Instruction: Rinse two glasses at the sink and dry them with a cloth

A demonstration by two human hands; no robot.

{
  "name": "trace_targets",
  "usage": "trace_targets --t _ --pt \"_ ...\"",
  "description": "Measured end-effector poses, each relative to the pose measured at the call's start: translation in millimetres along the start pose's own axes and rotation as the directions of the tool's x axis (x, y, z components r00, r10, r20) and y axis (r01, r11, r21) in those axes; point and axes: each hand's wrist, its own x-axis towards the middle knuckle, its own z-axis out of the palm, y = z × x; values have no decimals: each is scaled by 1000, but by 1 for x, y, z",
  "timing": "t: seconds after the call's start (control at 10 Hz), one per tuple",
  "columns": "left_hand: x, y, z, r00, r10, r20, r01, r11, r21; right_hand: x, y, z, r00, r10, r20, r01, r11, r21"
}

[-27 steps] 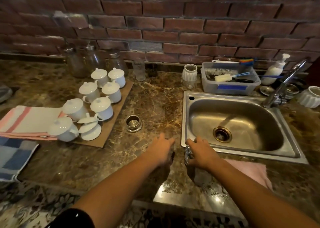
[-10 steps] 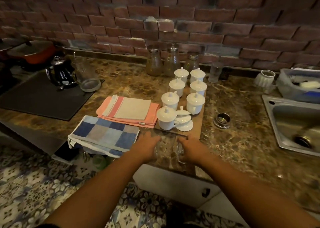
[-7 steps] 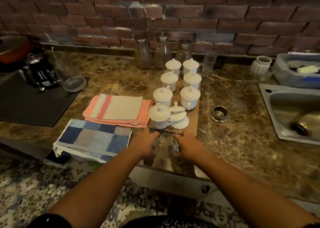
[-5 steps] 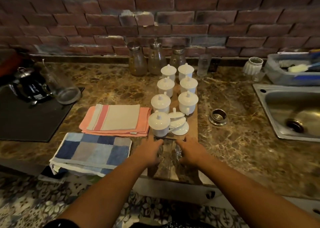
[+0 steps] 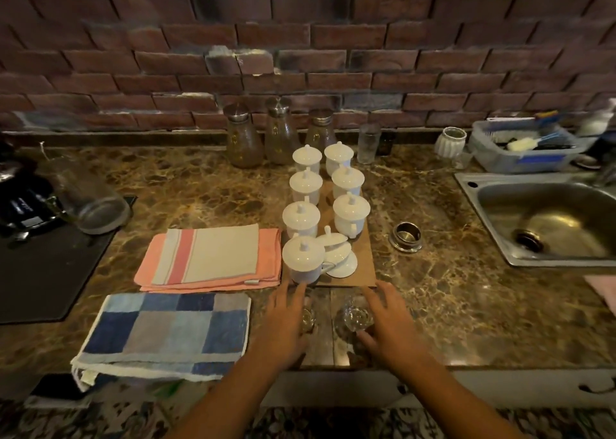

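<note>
Two clear glasses stand on the marble counter near its front edge, the left glass [image 5: 308, 317] and the right glass [image 5: 355, 317] side by side. My left hand [image 5: 283, 322] lies just left of the left glass with its fingers stretched out. My right hand [image 5: 388, 323] lies just right of the right glass, fingers extended and thumb by the glass's near side. Neither hand curls around a glass. A blue checked cloth [image 5: 166, 332] lies to the left, with a folded pink striped cloth [image 5: 210, 258] behind it. The steel sink [image 5: 546, 225] is at the right.
A board [image 5: 365, 268] with several white lidded cups [image 5: 303, 262] sits right behind the glasses. A metal strainer ring [image 5: 407, 237] lies between board and sink. Three jars [image 5: 278, 135] and a tumbler [image 5: 368, 143] line the brick wall. A kettle and black mat are far left.
I carried both glasses from beside the sink leftwards to the spot in front of the cup board. My fingers, wrapped on the glasses before, are now spread out beside them.
</note>
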Motion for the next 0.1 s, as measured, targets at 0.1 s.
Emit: trace_targets --t 0.1 --pt "-54 -37 20 991 -122 -46 104 954 -282 -52 21 17 979 198 -47 -179 948 262"
